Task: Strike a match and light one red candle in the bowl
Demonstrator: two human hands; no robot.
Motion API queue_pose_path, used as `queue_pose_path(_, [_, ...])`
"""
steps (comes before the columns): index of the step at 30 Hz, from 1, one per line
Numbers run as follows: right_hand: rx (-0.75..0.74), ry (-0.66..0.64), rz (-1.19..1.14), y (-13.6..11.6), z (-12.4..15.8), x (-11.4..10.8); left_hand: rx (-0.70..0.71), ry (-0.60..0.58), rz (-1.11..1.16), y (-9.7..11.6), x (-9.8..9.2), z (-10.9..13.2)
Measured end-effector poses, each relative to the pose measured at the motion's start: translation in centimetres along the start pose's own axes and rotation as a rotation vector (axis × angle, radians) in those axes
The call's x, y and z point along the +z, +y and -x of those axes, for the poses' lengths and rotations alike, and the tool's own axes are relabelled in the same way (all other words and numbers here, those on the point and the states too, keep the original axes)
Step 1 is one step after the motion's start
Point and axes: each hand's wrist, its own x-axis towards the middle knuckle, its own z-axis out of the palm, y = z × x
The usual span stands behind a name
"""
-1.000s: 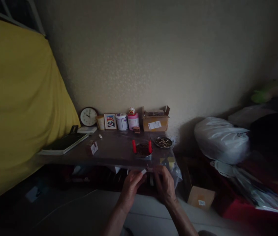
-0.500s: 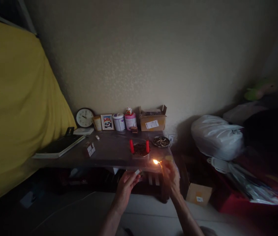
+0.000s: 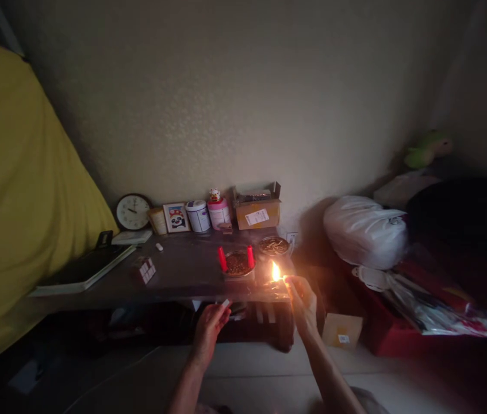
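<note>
My right hand (image 3: 302,299) pinches a burning match (image 3: 276,272), its flame just right of the front edge of a low dark table (image 3: 183,279). My left hand (image 3: 209,326) is closed on a small matchbox (image 3: 225,303) below the table's front edge. Two short red candles (image 3: 223,259) (image 3: 250,256) stand on either side of a round dish (image 3: 237,264) with dark contents, just left of the flame. Neither candle shows a flame.
A second dish with spent matches (image 3: 273,246) sits behind the flame. Along the wall stand a clock (image 3: 133,212), a panda picture (image 3: 176,218), two tins and a cardboard box (image 3: 257,211). A notebook (image 3: 81,270) lies left, a white bag (image 3: 364,231) right.
The match was struck and now burns brighter. My right hand has risen and moved right and forward toward the table edge; my left hand has dropped back with the matchbox.
</note>
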Motion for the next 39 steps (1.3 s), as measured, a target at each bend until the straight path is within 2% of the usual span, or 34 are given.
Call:
queue_pose_path(6, [-0.056,-0.023,0.029,0.9,-0.2,0.0,-0.087,0.006,0.041,-0.5,-0.6,0.4])
queue_pose_path(14, [-0.198,-0.072,0.139,2.4,-1.3,0.6,-0.092,0.0,0.082,-0.6,-1.1,0.1])
queue_pose_path(20, [-0.202,-0.121,0.138,2.5,-2.6,1.6,-0.099,-0.025,0.1,-0.7,-1.2,-0.1])
queue_pose_path(28, [-0.157,-0.164,0.0,2.2,-4.6,4.0,-0.11,-0.022,0.137,-0.5,-1.2,0.0])
queue_pose_path(32, [-0.12,-0.19,-0.146,2.2,-5.8,5.2,-0.121,-0.022,0.146,-0.5,-1.2,0.0])
queue_pose_path(39, [-0.094,-0.183,-0.262,2.1,-7.5,6.9,-0.123,-0.024,0.143,-0.4,-1.0,0.1])
